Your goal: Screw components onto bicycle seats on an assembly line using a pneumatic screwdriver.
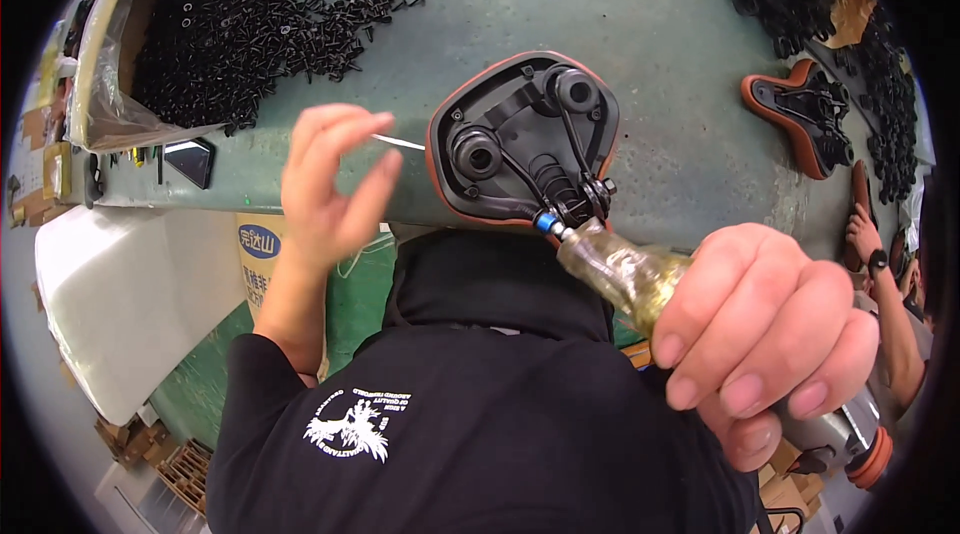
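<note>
Between the hands, a saddle.

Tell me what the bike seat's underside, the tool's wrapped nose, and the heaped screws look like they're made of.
Seat underside: probably moulded plastic, matte black, judging by its ribs and dull sheen.
Tool nose: wrapped in what seems glossy, yellowish clear film or tape, from its crinkles and highlights.
Screws: likely metal, finished black, given small bright glints; the exact coating can't be told.
</note>
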`<action>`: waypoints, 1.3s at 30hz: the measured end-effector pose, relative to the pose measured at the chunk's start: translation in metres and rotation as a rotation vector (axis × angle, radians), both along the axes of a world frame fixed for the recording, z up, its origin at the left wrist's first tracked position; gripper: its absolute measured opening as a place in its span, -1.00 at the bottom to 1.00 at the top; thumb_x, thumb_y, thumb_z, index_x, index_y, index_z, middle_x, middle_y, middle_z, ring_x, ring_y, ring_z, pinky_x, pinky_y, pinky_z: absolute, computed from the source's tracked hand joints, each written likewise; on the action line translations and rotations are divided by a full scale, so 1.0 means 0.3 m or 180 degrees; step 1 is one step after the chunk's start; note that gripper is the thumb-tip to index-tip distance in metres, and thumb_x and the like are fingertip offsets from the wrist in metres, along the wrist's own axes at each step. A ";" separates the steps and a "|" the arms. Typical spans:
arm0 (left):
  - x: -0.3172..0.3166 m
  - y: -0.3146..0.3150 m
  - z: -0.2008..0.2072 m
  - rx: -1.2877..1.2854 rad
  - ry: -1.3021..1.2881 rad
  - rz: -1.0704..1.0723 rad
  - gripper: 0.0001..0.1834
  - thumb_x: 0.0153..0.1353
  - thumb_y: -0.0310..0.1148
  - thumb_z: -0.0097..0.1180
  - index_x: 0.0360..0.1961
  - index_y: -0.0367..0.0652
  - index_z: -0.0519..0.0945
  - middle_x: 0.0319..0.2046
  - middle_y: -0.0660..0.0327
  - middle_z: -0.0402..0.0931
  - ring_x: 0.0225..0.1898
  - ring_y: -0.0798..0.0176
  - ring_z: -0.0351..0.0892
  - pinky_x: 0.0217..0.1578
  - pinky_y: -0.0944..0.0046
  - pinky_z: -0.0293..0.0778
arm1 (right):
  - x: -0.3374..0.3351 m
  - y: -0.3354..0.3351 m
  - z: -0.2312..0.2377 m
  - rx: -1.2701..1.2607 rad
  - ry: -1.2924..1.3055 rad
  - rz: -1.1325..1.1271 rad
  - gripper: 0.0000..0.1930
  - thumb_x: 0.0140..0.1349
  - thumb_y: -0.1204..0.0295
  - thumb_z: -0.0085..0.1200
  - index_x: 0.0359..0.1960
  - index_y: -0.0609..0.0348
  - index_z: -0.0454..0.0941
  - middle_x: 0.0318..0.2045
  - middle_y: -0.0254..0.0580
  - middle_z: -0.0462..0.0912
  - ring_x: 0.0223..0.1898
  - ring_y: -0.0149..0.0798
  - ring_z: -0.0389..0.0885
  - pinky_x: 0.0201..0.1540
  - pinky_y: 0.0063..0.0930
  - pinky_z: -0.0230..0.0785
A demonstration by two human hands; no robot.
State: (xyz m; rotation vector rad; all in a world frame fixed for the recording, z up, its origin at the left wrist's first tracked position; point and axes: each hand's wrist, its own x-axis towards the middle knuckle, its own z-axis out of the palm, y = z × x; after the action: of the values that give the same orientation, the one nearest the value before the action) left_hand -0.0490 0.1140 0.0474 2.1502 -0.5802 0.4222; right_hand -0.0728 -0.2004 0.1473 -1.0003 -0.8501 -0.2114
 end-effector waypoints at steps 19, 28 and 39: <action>-0.267 0.425 0.131 0.4401 0.3525 0.0778 -0.74 0.02 -0.47 0.42 -0.21 -0.15 0.74 -0.09 0.03 0.69 -0.02 -0.13 0.64 0.00 0.00 0.58 | 0.029 -0.030 -0.032 0.0058 0.0165 -0.0128 -0.70 0.25 0.47 0.27 -0.06 0.01 0.43 -0.20 -0.28 0.55 -0.47 -0.40 0.64 -0.35 -0.45 0.56; -0.097 -0.232 -0.033 -0.0673 0.0778 0.0439 -0.27 0.01 -0.24 0.63 0.15 -0.30 0.54 0.32 -0.20 0.45 0.35 -0.21 0.47 0.32 -0.07 0.40 | 0.048 -0.009 -0.008 -0.0141 -0.0070 -0.0139 -0.71 0.32 0.41 0.23 0.01 0.00 0.43 -0.13 -0.27 0.54 -0.41 -0.37 0.66 -0.26 -0.38 0.56; 0.165 -0.295 -0.115 -0.0352 -0.0961 -0.0113 -0.42 -0.05 -0.28 0.66 -0.05 -0.31 0.64 0.06 -0.04 0.64 0.14 -0.12 0.62 0.15 -0.01 0.57 | 0.013 -0.092 -0.006 -0.0308 0.0021 -0.0551 -0.71 0.34 0.41 0.18 0.03 -0.02 0.41 -0.11 -0.28 0.53 -0.37 -0.36 0.64 -0.20 -0.36 0.54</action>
State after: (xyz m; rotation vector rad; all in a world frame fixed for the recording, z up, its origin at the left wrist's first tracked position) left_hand 0.0003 0.0254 0.0129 1.9813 -0.7432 0.7496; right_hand -0.0689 -0.2279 0.1453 -1.1659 -0.7738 -0.3166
